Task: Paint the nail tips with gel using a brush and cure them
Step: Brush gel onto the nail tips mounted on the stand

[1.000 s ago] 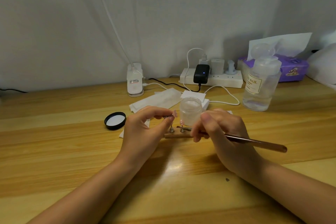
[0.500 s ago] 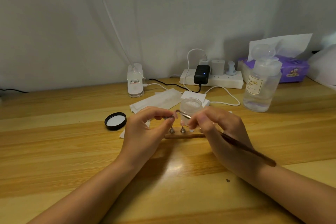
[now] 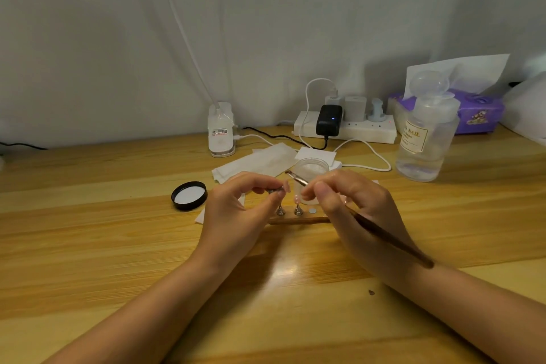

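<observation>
Gel-painting step: left hand [image 3: 236, 210] pinches a nail tip [image 3: 284, 186] on its small metal holder above the wooden stand [image 3: 298, 219], right hand [image 3: 351, 204] grips the brush [image 3: 384, 235], bristles raised near the open jar [image 3: 310, 183]; advise thin, steady strokes.

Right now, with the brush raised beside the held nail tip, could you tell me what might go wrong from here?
The open gel jar stands right behind the brush and the right hand; a nudge could tip it. The left hand pinches the nail tip on its small holder, so a slip could smear gel onto its fingers. The brush's long handle trails over the right wrist and could jog the stroke.
</observation>
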